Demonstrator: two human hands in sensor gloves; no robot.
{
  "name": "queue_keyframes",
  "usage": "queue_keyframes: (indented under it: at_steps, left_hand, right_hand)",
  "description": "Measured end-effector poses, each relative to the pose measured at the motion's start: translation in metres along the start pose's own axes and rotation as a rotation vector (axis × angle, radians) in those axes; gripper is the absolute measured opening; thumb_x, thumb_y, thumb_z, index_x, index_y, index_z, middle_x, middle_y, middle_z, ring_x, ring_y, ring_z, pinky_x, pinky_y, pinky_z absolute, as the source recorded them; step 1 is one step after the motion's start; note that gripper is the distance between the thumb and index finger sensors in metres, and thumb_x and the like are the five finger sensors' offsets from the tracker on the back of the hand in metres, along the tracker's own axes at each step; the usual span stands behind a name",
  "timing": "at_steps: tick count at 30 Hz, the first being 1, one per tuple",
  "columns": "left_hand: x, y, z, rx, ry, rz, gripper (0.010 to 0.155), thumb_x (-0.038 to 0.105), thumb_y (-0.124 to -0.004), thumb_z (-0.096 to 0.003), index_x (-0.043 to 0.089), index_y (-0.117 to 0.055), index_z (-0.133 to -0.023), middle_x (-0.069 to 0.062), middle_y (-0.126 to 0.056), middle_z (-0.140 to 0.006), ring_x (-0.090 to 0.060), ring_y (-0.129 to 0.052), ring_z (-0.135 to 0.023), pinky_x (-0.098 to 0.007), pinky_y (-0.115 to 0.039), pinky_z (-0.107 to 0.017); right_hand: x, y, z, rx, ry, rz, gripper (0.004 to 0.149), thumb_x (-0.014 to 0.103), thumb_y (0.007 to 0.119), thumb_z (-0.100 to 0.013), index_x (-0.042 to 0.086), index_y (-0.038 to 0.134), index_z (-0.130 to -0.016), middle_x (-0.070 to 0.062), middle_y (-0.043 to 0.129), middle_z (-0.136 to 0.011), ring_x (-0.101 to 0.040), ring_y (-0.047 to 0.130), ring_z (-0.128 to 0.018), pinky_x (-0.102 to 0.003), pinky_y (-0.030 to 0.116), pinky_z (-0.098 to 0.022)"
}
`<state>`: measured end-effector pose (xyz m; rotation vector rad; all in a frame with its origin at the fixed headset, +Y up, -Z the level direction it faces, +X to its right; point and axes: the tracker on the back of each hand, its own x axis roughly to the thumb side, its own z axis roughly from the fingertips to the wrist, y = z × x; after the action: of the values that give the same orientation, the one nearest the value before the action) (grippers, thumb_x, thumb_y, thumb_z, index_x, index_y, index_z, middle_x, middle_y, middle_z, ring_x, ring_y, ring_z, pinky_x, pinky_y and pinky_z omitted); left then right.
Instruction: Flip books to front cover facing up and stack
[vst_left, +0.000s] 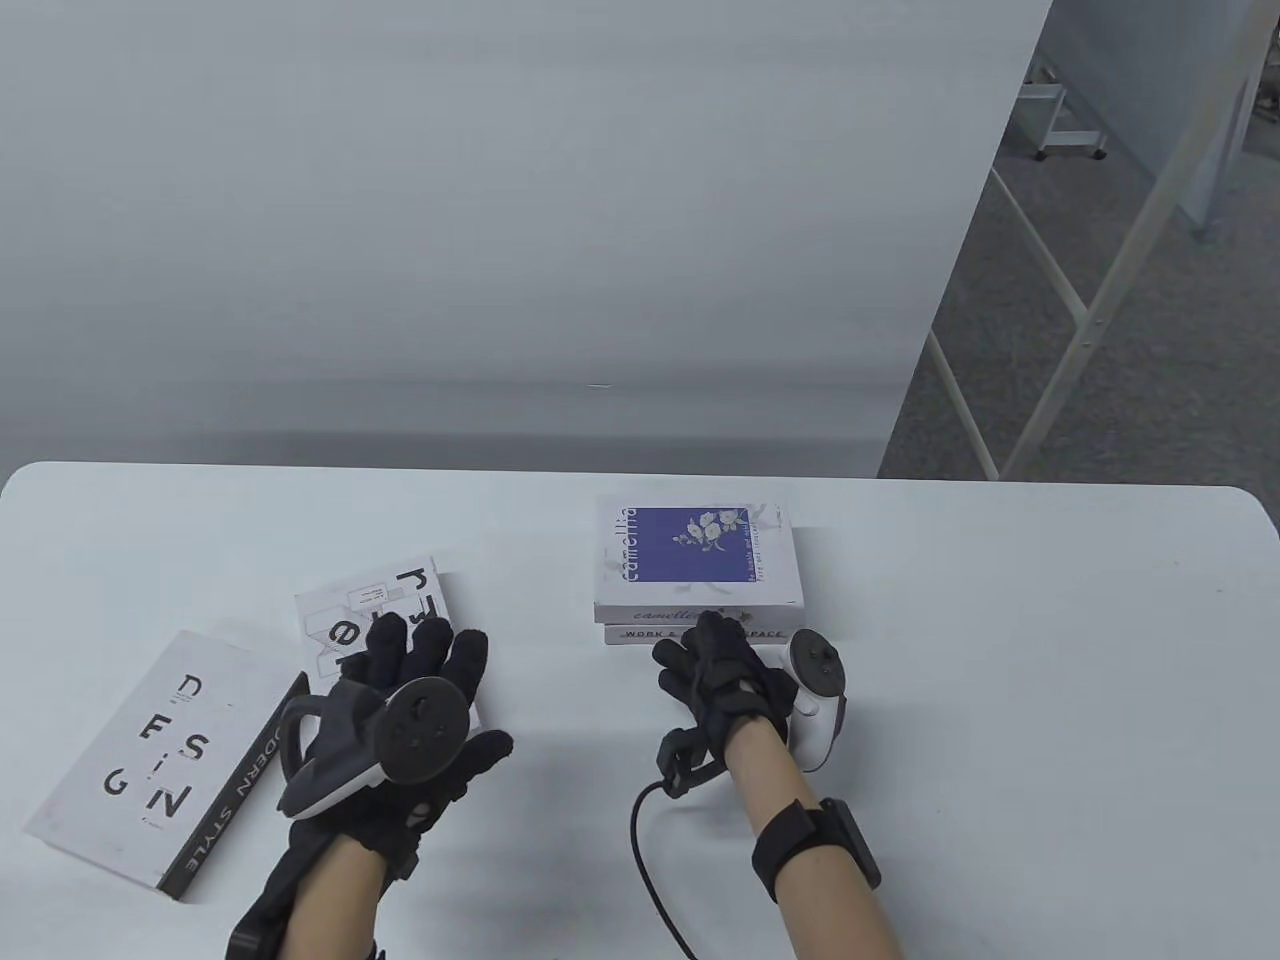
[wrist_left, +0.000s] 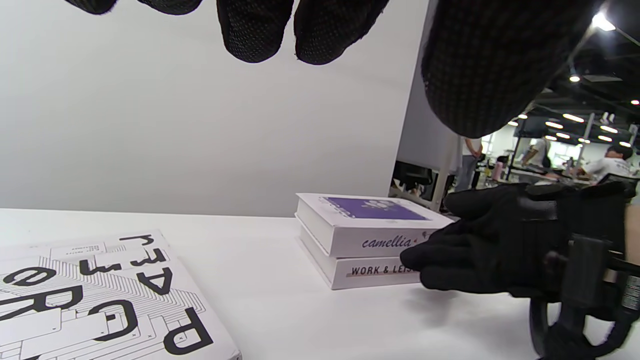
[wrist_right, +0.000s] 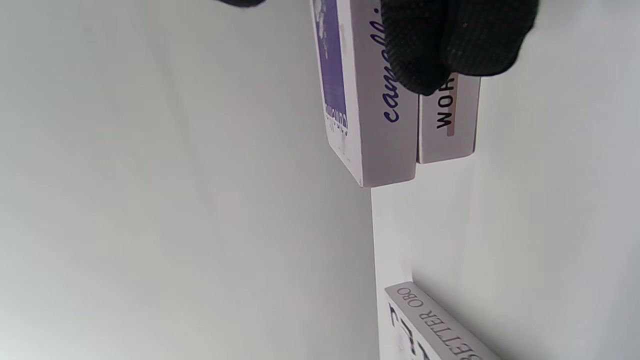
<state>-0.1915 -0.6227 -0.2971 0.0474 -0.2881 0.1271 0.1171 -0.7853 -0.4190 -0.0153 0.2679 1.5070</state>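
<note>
Two books are stacked at the table's middle: a white and purple "camellia" book (vst_left: 697, 555) front cover up on a "WORK & LEISURE SPACE" book (vst_left: 700, 634). My right hand (vst_left: 715, 665) touches the near spines of this stack with straight fingers; its fingertips (wrist_right: 450, 45) lie across both spines in the right wrist view. My left hand (vst_left: 410, 690) is spread open above a white book with big black letters (vst_left: 350, 610), its fingertips (wrist_left: 260, 30) clear of the cover (wrist_left: 100, 300). A white "DESIGN" book (vst_left: 150, 745) lies at the far left.
The white table (vst_left: 1000, 700) has a rounded far edge against a white wall. The lettered book's spine (wrist_right: 425, 325) shows at the bottom of the right wrist view. A black cable (vst_left: 650, 850) runs from my right wrist toward the near edge.
</note>
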Motion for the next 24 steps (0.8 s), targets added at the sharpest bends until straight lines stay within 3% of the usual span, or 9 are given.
queue_keyframes:
  at_steps: [2, 10, 15, 24]
  left_hand:
    - [0.006, -0.004, -0.003, -0.005, -0.013, -0.013, 0.090, 0.059, -0.080, -0.0436, 0.006, -0.051, -0.110, -0.032, -0.046, -0.110, -0.068, -0.039, -0.095, -0.077, -0.048, -0.063]
    - [0.025, -0.023, -0.012, -0.032, -0.062, -0.046, 0.096, 0.067, -0.069, -0.0459, 0.005, -0.037, -0.112, -0.033, -0.032, -0.112, -0.067, -0.028, -0.096, -0.078, -0.041, -0.064]
    - [0.039, -0.035, -0.014, 0.059, -0.104, -0.154, 0.099, 0.071, -0.065, -0.0455, 0.008, -0.031, -0.113, -0.030, -0.025, -0.113, -0.064, -0.012, -0.095, -0.078, -0.029, -0.064]
    - [0.047, -0.078, -0.030, -0.117, -0.128, -0.151, 0.103, 0.072, -0.064, -0.0454, 0.001, -0.029, -0.111, -0.032, -0.024, -0.112, -0.064, -0.026, -0.099, -0.076, -0.040, -0.066]
  right_hand:
    - [0.008, -0.009, 0.016, 0.039, -0.064, 0.098, 0.074, 0.038, 0.047, -0.063, -0.012, 0.008, -0.101, -0.047, 0.034, -0.098, -0.052, 0.070, -0.087, -0.060, 0.067, -0.058]
    - [0.027, -0.043, 0.080, 0.050, -0.266, 0.208, 0.074, 0.038, 0.058, -0.061, -0.005, 0.017, -0.105, -0.045, 0.035, -0.102, -0.060, 0.065, -0.086, -0.071, 0.060, -0.055]
    - [0.037, -0.058, 0.111, 0.068, -0.355, 0.390, 0.073, 0.037, 0.060, -0.061, -0.003, 0.021, -0.107, -0.042, 0.037, -0.104, -0.061, 0.065, -0.087, -0.072, 0.059, -0.055]
    - [0.050, -0.063, 0.136, 0.051, -0.439, 1.004, 0.079, 0.042, 0.068, -0.057, -0.001, 0.026, -0.109, -0.044, 0.034, -0.105, -0.066, 0.057, -0.089, -0.078, 0.051, -0.055]
